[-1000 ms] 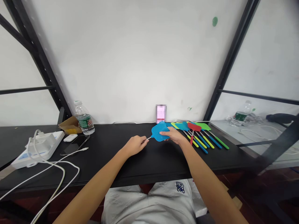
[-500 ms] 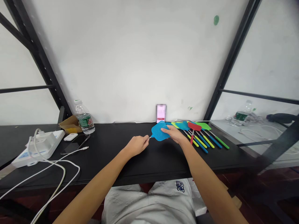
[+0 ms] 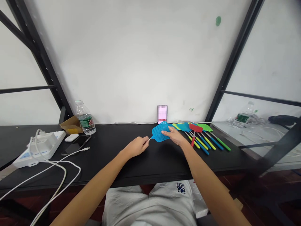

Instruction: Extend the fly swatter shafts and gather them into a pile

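Between my hands, above the black table, is a blue fly swatter (image 3: 160, 132) with a perforated square head. My left hand (image 3: 137, 146) is closed around its thin metal rod just left of the head; the rest of the handle is hidden in that hand. On the other side, my right hand (image 3: 174, 135) pinches the head's right edge, thumb on top and fingers behind it. To the right of my right hand several more swatters lie fanned in a pile, among them a red swatter (image 3: 196, 127) on top and a green swatter (image 3: 222, 143) at the outer side.
On the left of the black table (image 3: 113, 157) are a water bottle (image 3: 86, 121), a cardboard box (image 3: 71, 125), a white case (image 3: 71, 137), a dark phone (image 3: 76, 145) and a power strip (image 3: 53, 147) with loose white cables. A pixelated pink-screened device (image 3: 162, 113) leans on the wall.
The blue swatter's head has shifted very slightly left and its tilt has changed a little. Both hands keep their hold on it. The pile has stayed put.
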Demonstrator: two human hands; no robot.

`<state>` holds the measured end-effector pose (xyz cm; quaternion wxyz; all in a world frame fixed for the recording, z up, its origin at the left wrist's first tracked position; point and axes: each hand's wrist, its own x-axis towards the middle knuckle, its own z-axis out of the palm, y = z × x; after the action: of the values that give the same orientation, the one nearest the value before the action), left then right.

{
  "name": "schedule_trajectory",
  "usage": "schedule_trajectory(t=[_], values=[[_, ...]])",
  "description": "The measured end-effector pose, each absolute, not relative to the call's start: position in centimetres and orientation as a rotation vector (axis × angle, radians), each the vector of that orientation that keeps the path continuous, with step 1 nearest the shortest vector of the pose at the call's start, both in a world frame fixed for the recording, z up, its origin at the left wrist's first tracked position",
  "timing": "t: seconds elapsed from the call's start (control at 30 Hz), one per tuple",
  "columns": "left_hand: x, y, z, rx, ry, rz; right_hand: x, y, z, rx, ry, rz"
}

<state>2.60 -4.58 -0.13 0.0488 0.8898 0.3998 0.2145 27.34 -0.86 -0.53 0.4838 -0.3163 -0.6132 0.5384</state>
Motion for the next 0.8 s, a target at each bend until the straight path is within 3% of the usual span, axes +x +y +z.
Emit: schedule_trajectory(t=[0.8], values=[[3.1, -4.2, -0.9, 2.872, 1.344, 0.574, 26.2, -0.8, -1.5, -0.939, -1.538, 1.207]])
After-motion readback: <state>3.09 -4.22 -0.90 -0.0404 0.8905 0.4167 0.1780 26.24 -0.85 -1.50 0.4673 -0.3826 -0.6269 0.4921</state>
